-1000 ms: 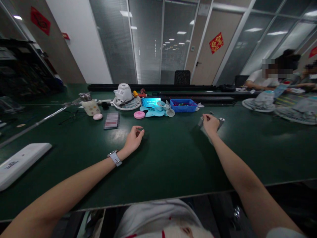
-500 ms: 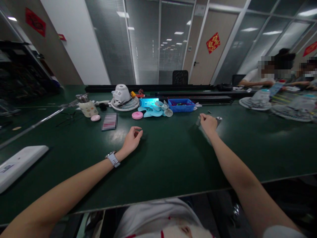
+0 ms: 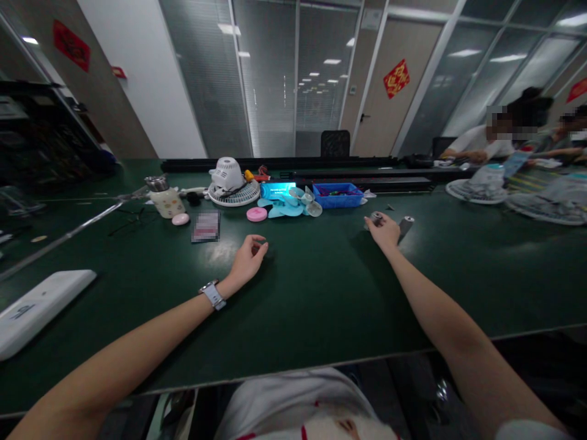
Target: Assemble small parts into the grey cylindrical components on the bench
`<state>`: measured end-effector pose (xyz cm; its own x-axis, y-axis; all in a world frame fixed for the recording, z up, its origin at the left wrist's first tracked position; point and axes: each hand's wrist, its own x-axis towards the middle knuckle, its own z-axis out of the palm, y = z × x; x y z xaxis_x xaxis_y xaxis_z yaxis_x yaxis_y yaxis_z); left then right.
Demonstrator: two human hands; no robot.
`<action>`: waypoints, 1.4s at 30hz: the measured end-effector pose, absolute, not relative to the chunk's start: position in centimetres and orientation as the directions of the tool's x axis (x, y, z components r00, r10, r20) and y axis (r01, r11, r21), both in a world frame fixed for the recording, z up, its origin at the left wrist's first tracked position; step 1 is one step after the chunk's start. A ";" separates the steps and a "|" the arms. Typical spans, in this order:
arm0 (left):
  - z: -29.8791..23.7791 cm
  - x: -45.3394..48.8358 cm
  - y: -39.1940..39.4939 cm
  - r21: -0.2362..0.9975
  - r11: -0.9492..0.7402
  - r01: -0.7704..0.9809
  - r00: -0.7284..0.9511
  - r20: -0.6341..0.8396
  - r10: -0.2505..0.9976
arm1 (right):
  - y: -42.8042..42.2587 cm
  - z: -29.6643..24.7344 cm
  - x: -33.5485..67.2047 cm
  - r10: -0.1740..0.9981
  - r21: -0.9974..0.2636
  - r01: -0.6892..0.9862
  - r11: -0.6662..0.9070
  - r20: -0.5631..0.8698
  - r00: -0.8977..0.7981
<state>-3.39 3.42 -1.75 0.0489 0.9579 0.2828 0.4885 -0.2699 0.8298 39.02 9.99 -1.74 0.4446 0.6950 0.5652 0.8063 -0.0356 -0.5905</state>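
Note:
My left hand [image 3: 247,261] rests on the green table [image 3: 302,305], fingers loosely curled with a gap between thumb and forefinger and nothing visible in them. Farther right, my right hand [image 3: 385,233] has its fingers closed round a small grey cylinder [image 3: 376,216], whose round top shows above the fingers. A second grey cylinder [image 3: 406,225] stands just right of that hand, its lower part hidden behind it. Nearest ahead of my left hand are a pink round disc [image 3: 257,214] and blue fan blades [image 3: 287,209].
Along the back are a white fan part [image 3: 227,174], a lit screen [image 3: 278,190] and a blue tray [image 3: 338,197] of small items. Left stand a patterned bottle [image 3: 166,200] and a white box [image 3: 46,308]. People sit at the far right beside more fan parts [image 3: 477,190].
My right hand has shifted slightly and turned, so the top of the cylinder in its fingers shows. My left hand keeps its pose; the whole view has shifted a little.

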 end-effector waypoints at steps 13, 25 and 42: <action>1.3 -0.5 -0.3 0.682 -0.580 0.447 0.413 0.417 0.809 | 1.4 -0.9 19.4 0.870 -0.768 0.414 0.489 0.397 -0.292; 1.3 0.0 2.3 0.707 -0.509 0.490 0.345 0.379 0.858 | 0.6 -0.9 19.4 0.849 -0.721 0.451 0.526 0.410 -0.334; 1.5 -1.7 3.1 0.629 -0.540 0.559 0.320 0.438 0.840 | 0.2 -0.8 19.1 0.849 -0.746 0.421 0.517 0.382 -0.365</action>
